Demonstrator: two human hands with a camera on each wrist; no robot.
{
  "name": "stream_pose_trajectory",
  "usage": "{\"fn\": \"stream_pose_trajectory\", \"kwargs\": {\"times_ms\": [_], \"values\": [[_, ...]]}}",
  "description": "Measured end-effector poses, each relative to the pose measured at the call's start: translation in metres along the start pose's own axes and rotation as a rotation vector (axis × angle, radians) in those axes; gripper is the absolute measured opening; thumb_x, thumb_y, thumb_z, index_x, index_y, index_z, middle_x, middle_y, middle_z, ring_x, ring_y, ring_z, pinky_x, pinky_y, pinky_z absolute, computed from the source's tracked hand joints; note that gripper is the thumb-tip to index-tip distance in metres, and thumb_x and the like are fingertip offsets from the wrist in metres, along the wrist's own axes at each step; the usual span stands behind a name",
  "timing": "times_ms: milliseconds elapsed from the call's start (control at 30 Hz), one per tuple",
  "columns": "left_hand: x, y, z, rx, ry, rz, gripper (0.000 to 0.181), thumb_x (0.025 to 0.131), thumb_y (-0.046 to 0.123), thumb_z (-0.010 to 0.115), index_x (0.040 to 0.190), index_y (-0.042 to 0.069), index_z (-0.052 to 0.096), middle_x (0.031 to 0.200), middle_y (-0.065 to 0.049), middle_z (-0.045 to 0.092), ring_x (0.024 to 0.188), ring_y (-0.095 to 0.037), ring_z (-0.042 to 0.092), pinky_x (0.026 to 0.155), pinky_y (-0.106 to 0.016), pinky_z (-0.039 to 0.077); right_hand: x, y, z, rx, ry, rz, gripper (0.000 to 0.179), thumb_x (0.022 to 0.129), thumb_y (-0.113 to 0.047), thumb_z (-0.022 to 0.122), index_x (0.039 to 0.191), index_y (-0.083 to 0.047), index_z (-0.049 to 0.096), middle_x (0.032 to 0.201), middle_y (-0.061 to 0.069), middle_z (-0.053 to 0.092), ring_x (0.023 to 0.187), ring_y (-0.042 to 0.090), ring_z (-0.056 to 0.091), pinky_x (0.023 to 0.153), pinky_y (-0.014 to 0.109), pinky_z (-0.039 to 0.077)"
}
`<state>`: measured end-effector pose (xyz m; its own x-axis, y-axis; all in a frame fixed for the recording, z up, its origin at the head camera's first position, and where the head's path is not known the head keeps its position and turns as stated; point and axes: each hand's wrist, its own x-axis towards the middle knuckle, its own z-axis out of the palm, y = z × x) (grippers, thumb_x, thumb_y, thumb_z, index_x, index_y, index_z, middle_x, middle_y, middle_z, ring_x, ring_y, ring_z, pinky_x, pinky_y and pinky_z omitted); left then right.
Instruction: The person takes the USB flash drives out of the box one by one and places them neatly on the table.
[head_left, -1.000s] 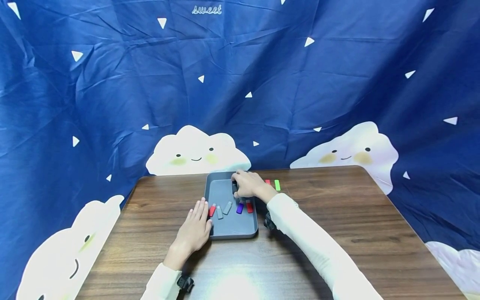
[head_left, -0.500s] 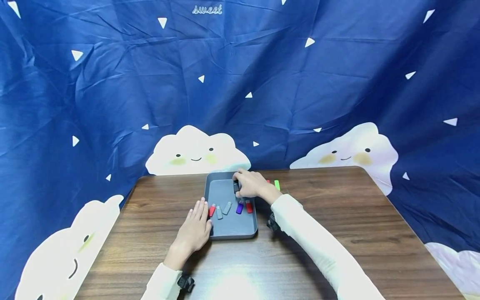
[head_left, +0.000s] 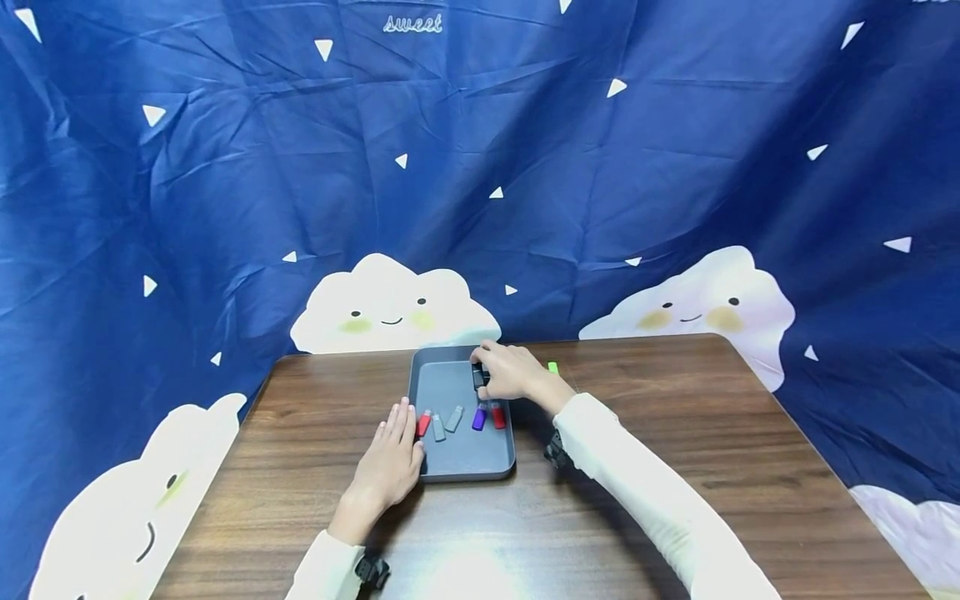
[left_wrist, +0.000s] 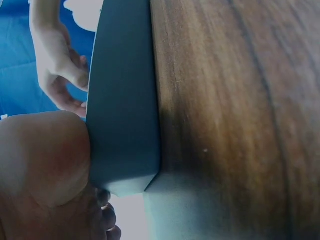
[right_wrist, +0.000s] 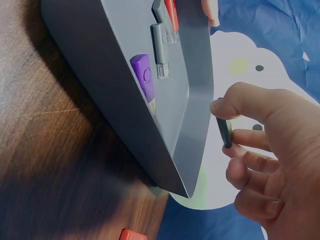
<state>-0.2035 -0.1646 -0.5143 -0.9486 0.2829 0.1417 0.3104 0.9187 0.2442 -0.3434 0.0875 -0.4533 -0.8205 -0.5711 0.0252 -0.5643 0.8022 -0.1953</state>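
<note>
My right hand (head_left: 513,372) pinches a black USB stick (right_wrist: 224,131) between thumb and fingertips, above the far right part of the grey tray (head_left: 465,460). Palm down, my left hand (head_left: 388,458) rests at the tray's left rim with straight fingers. Inside the tray lie a red USB stick (head_left: 423,422) by the left hand, two grey ones, of which one (head_left: 438,427) is upright in view and the other (head_left: 453,418) slanted, then a purple USB stick (head_left: 478,417) and another red one (head_left: 498,417) near the right wall.
On the brown wooden table (head_left: 712,433), a green stick (head_left: 553,367) shows just past my right wrist. The right wrist view has a red piece (right_wrist: 133,235) on the table outside the tray. A blue curtain with clouds (head_left: 393,308) hangs behind the table.
My right hand has shifted a little to the right with the black USB stick, and now covers the red piece beside the green one. The left hand stays in place.
</note>
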Motion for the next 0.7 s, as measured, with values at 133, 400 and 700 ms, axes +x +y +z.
{"fn": "stream_pose_trajectory", "kwargs": {"times_ms": [133,400,700], "values": [[-0.001,-0.001,0.001,0.016,0.004,0.0,0.059,0.109,0.018,0.05,0.157,-0.014,0.038,0.17,-0.03,0.032,0.158,-0.046,0.034,0.128,-0.06,0.034,-0.004,0.001,-0.001,-0.007,0.01,-0.011,0.056,0.086,-0.037,0.081,0.137,-0.019,0.067,0.133,0.003,0.062,0.091,0.026,0.068,0.081,0.043,0.059],[-0.001,-0.002,0.003,0.016,0.017,0.007,0.059,0.108,0.018,0.051,0.157,-0.015,0.039,0.169,-0.031,0.034,0.158,-0.046,0.035,0.127,-0.061,0.035,-0.012,0.004,-0.005,-0.02,0.016,-0.013,0.056,0.086,-0.038,0.081,0.136,-0.019,0.067,0.134,0.004,0.062,0.087,0.024,0.066,0.076,0.042,0.058],[-0.002,-0.002,0.002,-0.005,0.014,0.003,0.059,0.108,0.016,0.051,0.157,-0.015,0.038,0.169,-0.031,0.033,0.158,-0.047,0.034,0.127,-0.061,0.035,-0.02,0.011,-0.007,-0.014,0.051,-0.025,0.054,0.086,-0.036,0.083,0.134,-0.017,0.068,0.132,0.004,0.063,0.084,0.024,0.066,0.072,0.042,0.057]]}}
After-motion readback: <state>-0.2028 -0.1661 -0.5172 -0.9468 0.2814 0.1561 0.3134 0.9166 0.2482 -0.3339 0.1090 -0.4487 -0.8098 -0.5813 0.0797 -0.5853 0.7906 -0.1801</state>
